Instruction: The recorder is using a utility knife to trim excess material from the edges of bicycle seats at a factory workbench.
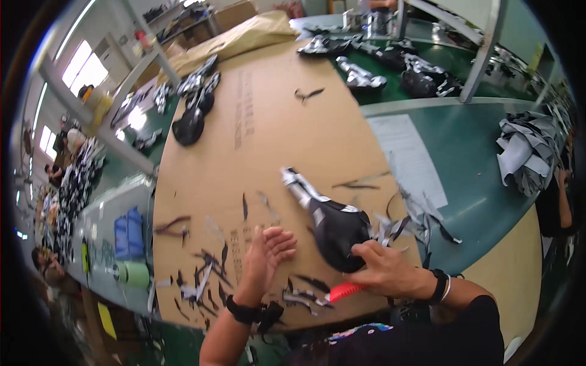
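A black bicycle saddle (339, 235) with a silver-white nose lies on the brown cardboard, its wide end toward me. At its rear right edge, my right hand (381, 268) has curled fingers touching the black cover. A red utility knife (347, 291) sticks out below that palm, held in the hand; its blade is hard to make out. To the left of the saddle, my left hand (270, 256) hovers with fingers apart and nothing in it. Loose dark and grey trimmings (204, 280) lie scattered around both hands.
Pliers (173, 227) rest at the cardboard's left edge, scissors (308, 94) farther back. More saddles (189, 125) lie at the far left and far right. A blue basket (129, 235), a green bottle (131, 274), a paper sheet (409, 155) and grey scraps (530, 152) flank the cardboard.
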